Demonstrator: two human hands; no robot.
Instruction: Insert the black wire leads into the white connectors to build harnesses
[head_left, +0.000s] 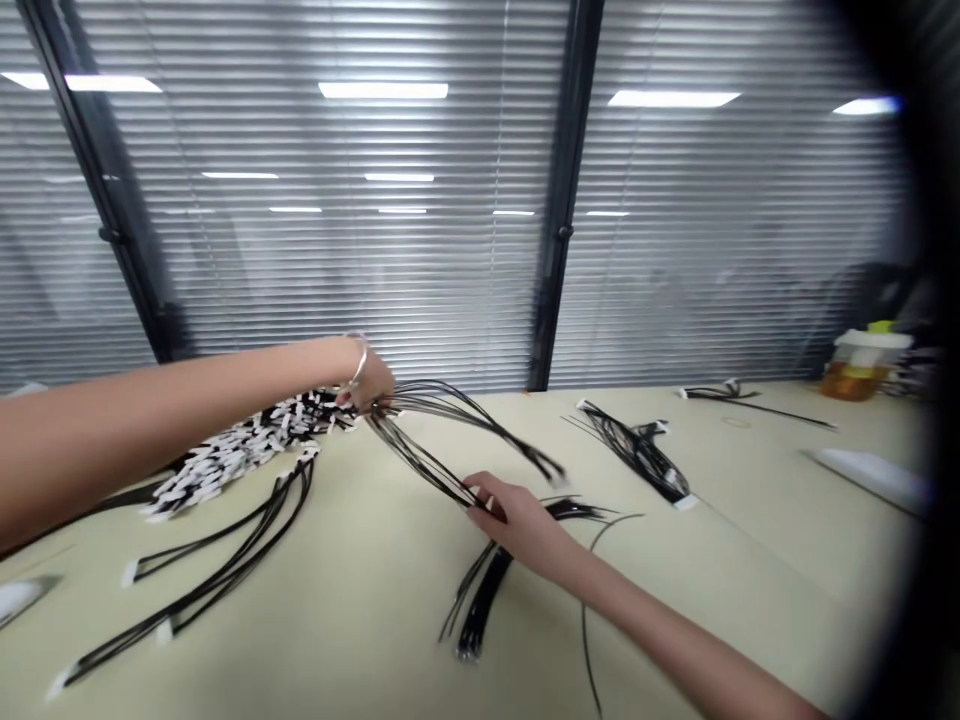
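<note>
My left hand (pixel 373 384), with a bangle at the wrist, is closed around one end of a few thin black cables (pixel 420 455). They fan out from it in two strands, one bending right in the air. Lower down, my right hand (pixel 517 515) pinches the other strand between thumb and fingers. Below the right hand lies a bundle of black wires (pixel 484 605) with bare-looking tips, partly hidden by that hand. Beside my left hand is a heap of black cables with white connectors (pixel 240 450). Several cables with white connectors (pixel 247 545) lie in front of it.
On the pale table (pixel 360 620), a black cable bundle (pixel 637 455) lies to the right, with another cable (pixel 750 400) farther back. A container of amber liquid (pixel 859 365) stands at the far right. Windows with blinds (pixel 360 260) rise behind the table.
</note>
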